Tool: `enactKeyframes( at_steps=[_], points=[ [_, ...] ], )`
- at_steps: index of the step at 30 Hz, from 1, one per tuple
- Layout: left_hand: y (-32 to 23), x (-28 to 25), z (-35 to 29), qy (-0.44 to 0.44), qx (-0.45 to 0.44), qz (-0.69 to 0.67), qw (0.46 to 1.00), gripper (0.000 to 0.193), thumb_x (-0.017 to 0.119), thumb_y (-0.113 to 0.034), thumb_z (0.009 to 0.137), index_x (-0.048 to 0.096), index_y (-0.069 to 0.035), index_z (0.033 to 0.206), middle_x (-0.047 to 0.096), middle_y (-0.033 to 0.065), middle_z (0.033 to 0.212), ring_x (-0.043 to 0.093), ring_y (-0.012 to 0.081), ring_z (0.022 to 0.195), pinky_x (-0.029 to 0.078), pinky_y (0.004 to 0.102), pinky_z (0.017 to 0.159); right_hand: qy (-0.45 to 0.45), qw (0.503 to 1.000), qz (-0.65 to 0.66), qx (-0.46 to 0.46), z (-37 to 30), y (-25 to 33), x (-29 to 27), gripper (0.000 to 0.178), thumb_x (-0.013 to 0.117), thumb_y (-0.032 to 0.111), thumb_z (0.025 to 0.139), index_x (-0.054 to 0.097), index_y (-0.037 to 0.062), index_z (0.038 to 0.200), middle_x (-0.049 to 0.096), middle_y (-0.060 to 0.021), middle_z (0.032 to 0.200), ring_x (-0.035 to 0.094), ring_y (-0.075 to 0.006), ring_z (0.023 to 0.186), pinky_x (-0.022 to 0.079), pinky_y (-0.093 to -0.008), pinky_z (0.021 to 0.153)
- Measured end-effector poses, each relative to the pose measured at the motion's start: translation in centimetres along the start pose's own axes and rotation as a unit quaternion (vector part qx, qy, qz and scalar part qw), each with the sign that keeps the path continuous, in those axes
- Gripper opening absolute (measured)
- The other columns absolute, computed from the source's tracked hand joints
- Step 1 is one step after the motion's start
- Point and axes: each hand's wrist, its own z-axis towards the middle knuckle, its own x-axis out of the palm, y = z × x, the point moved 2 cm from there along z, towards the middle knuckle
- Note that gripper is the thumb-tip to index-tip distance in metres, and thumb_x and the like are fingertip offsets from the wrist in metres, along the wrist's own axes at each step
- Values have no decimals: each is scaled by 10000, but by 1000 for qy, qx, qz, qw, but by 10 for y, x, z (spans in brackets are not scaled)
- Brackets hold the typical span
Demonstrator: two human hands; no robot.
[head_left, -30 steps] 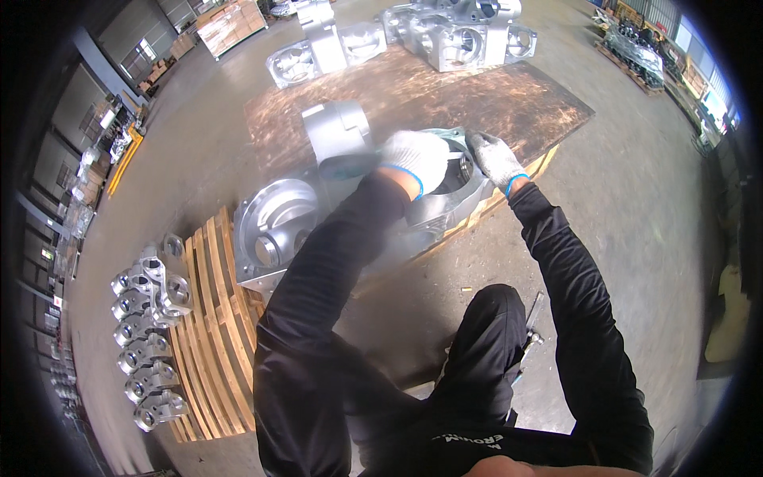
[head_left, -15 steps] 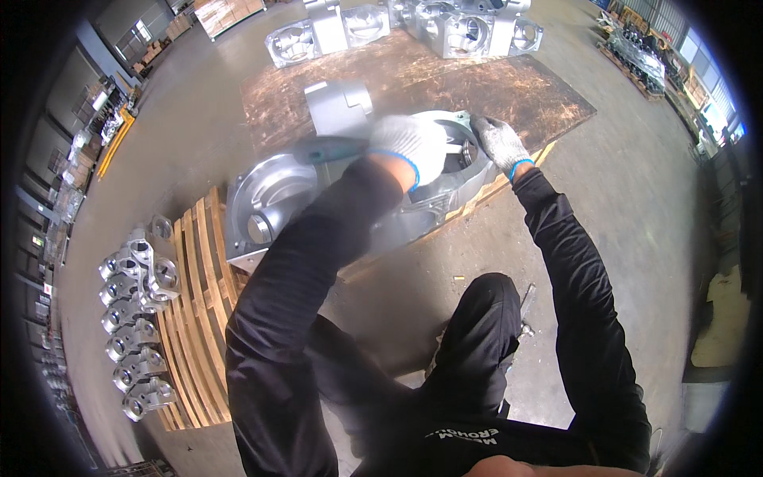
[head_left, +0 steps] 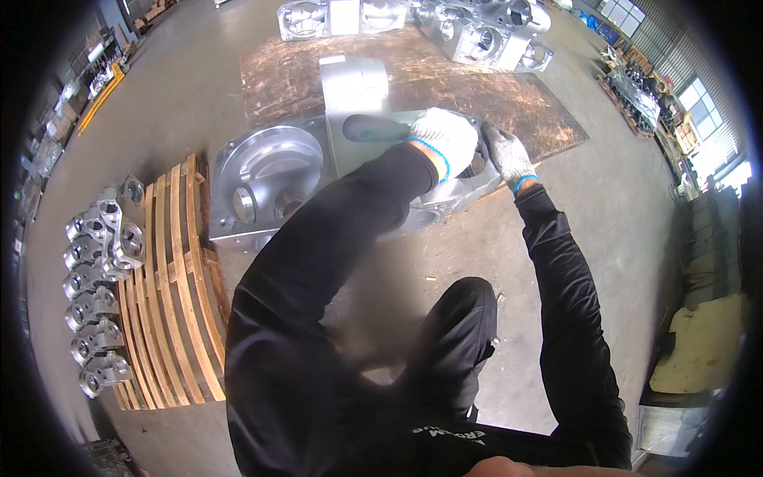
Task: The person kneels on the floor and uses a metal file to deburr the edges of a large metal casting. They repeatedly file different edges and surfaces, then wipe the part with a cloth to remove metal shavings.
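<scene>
A large silver metal casting [head_left: 338, 163] lies before me, with a wide round bore [head_left: 274, 167] at its left end and another at its right end. My left hand [head_left: 447, 143], in a white knit glove with a blue cuff, is closed over a tool by the right bore. The tool's rounded grey-green handle [head_left: 369, 129] sticks out leftward from the fist; its working end is hidden, so its kind is unclear. My right hand [head_left: 509, 157], gloved alike, grips the casting's right rim, its fingers partly hidden.
Under the casting is a worn brown board [head_left: 509, 107]. More silver castings [head_left: 485, 40] stand at its far side. To the left lie a wooden pallet [head_left: 175, 278] and a row of smaller metal parts [head_left: 95, 298]. My bent knee [head_left: 469, 306] is below the casting.
My left hand and the tool have moved right across the casting, toward its right bore. The right hand keeps its place on the rim. The whole view has shifted slightly.
</scene>
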Motion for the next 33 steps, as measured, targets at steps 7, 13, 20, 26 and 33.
enactKeyframes(
  at_steps=[7, 13, 20, 26, 33],
  points=[
    [8, -6, -6, -46, 90, 40, 994, 205, 597, -180, 892, 797, -132, 890, 770, 101, 866, 751, 276, 789, 586, 401, 711, 27, 992, -96, -81, 3, -13, -1, 437, 445, 311, 1041, 661, -49, 1164, 698, -297, 1105, 664, -426, 1062, 497, -445, 912],
    [20, -21, -4, -9, 41, 80, 996, 218, 605, -185, 908, 815, -126, 919, 783, 85, 908, 764, 281, 844, 592, 407, 709, 32, 999, 19, -11, 5, -13, -2, 431, 515, 364, 1045, 682, -14, 1166, 704, -274, 1110, 669, -405, 1038, 510, -392, 888],
    [13, -8, -6, -42, 33, 21, 998, 222, 611, -186, 909, 815, -98, 924, 785, 101, 907, 767, 296, 847, 599, 429, 716, 40, 978, -192, -75, 5, -9, -5, 338, 501, 288, 1047, 688, 41, 1182, 696, -259, 1164, 651, -461, 1056, 507, -431, 914],
    [18, -5, -1, -44, -1, -13, 999, 235, 600, -171, 911, 814, -89, 965, 788, 121, 953, 769, 313, 879, 602, 439, 738, 26, 994, -108, -17, 4, -9, -7, 459, 531, 428, 1035, 722, 19, 1124, 727, -236, 1051, 680, -380, 996, 499, -404, 889],
    [18, 0, -4, -38, -5, -36, 999, 255, 598, -199, 921, 811, -76, 990, 786, 135, 984, 766, 329, 918, 601, 456, 761, 32, 998, -27, 44, 3, -5, -5, 557, 528, 475, 1034, 712, -39, 1146, 738, -200, 1020, 666, -255, 937, 494, -373, 889]
  ],
)
